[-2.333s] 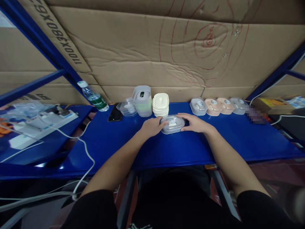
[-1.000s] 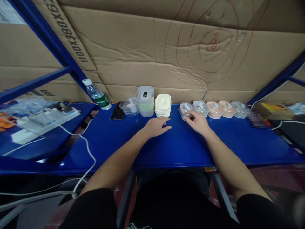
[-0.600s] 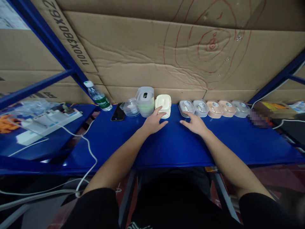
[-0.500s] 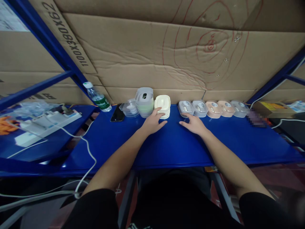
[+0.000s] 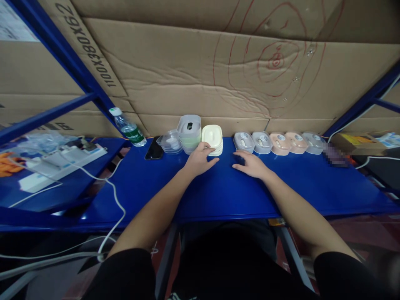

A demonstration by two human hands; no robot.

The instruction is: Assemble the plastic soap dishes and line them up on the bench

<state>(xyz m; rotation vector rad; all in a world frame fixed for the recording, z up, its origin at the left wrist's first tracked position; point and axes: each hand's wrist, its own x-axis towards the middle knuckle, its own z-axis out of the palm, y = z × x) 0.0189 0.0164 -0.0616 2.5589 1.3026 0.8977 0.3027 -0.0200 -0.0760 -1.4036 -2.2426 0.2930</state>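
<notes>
A stack of cream-coloured, shallow plastic pieces [image 5: 212, 135] stands at the back of the blue table [image 5: 215, 196]. My left hand [image 5: 200, 160] is at its front left, fingers apart, and seems to touch its near side. Left of it is a taller stack of grey and green plastic boxes [image 5: 189, 129], the top one with an oval opening. My right hand [image 5: 250, 163] hovers over the table with thumb and fingers apart and nothing between them. Behind it, a grey box with a clear lid [image 5: 244, 142] begins a row of several similar grey and pink boxes [image 5: 280, 143].
Clear plastic lids [image 5: 170, 141], a black phone [image 5: 154, 148] and a water bottle [image 5: 128, 128] stand left of the stacks. Farther left lie a power strip [image 5: 62, 166] and white cables [image 5: 117, 196]. A cardboard wall [image 5: 175, 71] rises behind. A cardboard box [image 5: 359, 143] is at the right.
My right hand has drawn slightly left and toward me, away from the nearest grey box. The cream stack has shifted slightly left; my left hand stays beside it.
</notes>
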